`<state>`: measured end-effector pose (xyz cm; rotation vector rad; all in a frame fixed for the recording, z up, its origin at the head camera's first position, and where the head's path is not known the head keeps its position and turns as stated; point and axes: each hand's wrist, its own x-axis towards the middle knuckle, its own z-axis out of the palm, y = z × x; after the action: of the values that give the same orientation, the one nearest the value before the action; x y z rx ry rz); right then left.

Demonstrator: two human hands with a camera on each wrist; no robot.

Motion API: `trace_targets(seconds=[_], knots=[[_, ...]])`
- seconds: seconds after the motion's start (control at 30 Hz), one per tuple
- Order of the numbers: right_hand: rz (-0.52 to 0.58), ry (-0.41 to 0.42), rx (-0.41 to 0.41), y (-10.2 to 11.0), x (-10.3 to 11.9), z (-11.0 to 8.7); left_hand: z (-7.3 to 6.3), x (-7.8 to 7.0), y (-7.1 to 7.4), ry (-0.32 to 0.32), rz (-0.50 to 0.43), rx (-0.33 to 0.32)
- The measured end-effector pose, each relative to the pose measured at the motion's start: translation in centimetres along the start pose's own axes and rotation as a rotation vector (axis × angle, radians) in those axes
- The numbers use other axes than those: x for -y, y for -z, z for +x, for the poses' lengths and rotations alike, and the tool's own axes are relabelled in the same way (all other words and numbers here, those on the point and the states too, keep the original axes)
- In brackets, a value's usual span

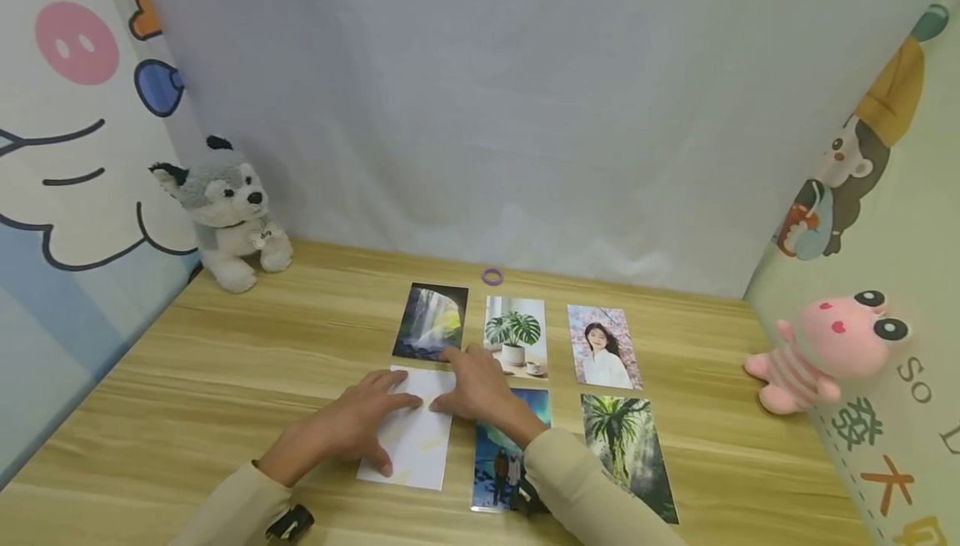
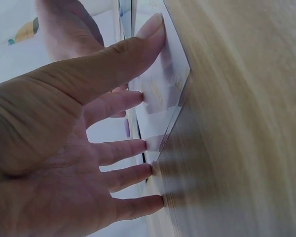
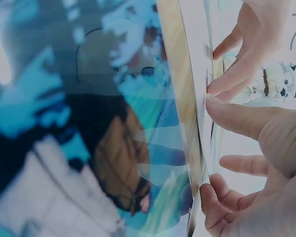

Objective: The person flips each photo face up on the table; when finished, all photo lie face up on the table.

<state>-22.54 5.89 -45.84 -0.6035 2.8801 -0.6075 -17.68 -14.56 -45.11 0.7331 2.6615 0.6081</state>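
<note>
A blank white card (image 1: 416, 450), lying on the wooden table, is under the fingertips of both hands. My left hand (image 1: 351, 419) spans its left side, with spread, nearly straight fingers (image 2: 123, 150) and the thumb pressing on its face. At its upper right edge, my right hand (image 1: 480, 386) touches the card with the thumb (image 3: 232, 114). Just above is a photo card of a waterfall cave (image 1: 429, 321), lower edge by the right fingertips. Below my right wrist lies a blue photo card of two people (image 1: 495, 467), partly hidden by the forearm.
Other photo cards show a potted plant (image 1: 515, 333), a person among blossoms (image 1: 602, 348) and a jungle fern (image 1: 628, 454). A purple ring (image 1: 492, 277) lies behind them. A plush husky (image 1: 232, 217) sits at the back left, a pink plush toy (image 1: 832, 350) at the right.
</note>
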Motion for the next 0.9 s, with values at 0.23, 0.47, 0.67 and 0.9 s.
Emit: trace_targets(seconds=[0.23,0.47,0.67,0.9], knots=[[0.156,-0.026,-0.018,0.4,0.3,0.1,0.0,-0.1,0.2,-0.004,0.007,-0.002],[0.336,-0.035,-0.069,0.1,0.1,0.2,-0.2,0.1,0.2,-0.050,0.010,-0.021],[0.468,-0.060,0.040,-0.3,-0.2,0.4,-0.2,0.0,0.4,-0.066,0.013,-0.015],[0.548,-0.076,0.041,-0.8,-0.4,0.2,-0.3,0.0,0.4,-0.039,0.001,0.011]])
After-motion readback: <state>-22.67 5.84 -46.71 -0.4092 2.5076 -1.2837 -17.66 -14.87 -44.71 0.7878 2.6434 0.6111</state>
